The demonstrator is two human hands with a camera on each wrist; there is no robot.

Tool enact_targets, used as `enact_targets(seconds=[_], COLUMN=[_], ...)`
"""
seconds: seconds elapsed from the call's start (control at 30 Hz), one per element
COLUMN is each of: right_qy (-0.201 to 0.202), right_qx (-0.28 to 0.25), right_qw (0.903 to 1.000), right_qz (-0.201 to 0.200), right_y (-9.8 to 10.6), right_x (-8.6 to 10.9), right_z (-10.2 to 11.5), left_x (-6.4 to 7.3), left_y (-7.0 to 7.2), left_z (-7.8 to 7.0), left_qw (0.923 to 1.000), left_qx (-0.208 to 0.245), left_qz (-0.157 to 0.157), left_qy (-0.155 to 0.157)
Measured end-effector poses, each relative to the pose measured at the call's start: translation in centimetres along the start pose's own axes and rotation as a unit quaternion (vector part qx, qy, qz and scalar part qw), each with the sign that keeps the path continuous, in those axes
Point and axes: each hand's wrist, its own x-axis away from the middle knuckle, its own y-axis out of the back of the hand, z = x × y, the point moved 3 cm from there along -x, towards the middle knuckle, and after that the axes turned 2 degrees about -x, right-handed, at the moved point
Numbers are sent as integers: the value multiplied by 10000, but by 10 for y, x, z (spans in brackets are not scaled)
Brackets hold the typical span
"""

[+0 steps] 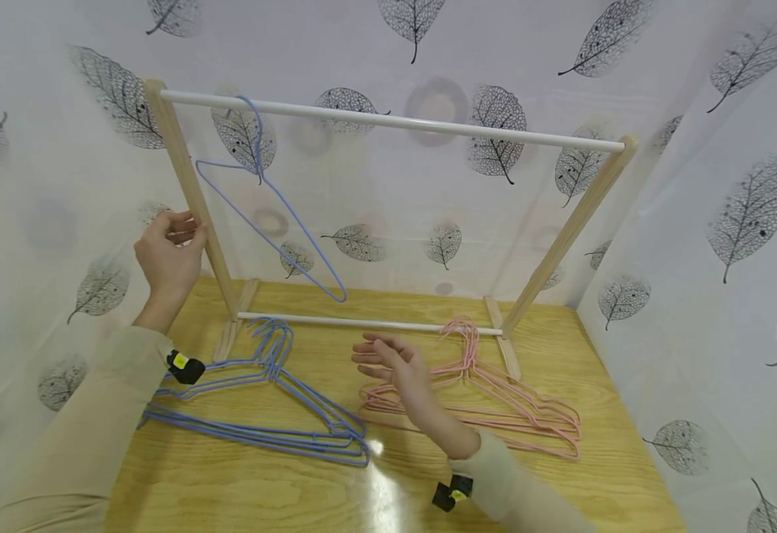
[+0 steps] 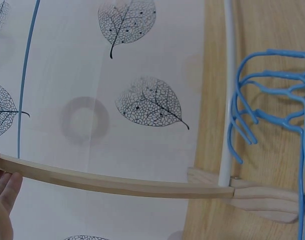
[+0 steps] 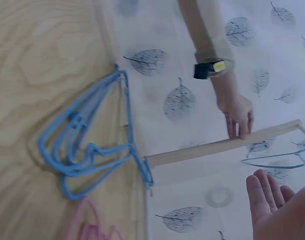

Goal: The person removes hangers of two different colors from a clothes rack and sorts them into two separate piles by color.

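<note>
My left hand pinches the left wooden post of a clothes rack about halfway up. In the left wrist view, fingers and thumb lie on either side of that post. One blue hanger hangs tilted from the rack's white top rail, near its left end. My right hand holds nothing, its fingers loosely extended in front of the lower rail. It overlaps the left part of a pile of pink hangers in the head view. Several blue hangers lie stacked below my left hand.
The rack's right post and foot stand beyond the pink pile. A wooden table bears everything. Leaf-patterned curtains enclose the back and both sides.
</note>
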Motion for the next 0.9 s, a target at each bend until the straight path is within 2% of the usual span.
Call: enact_targets(seconds=[0.2,0.5,0.73,0.9], right_qy=[344,655,768,684], right_qx=[-136,-242,-272,-446], right_qw=[9993,9975,9966,9964], right_qz=[-85,-52,-112,-222], right_y=[1,-8,-19,-26], right_x=[-15,-41,-67,-88], right_z=[25,60,71,72], left_x=[0,0,0,0], left_y=[-1,-1,0,-1], left_z=[1,2,1,0], left_qw=[10000,10000,10000,10000], left_qx=[14,10,-36,-11], left_qz=[0,-13,6,-11], left_qy=[-18,44,74,72])
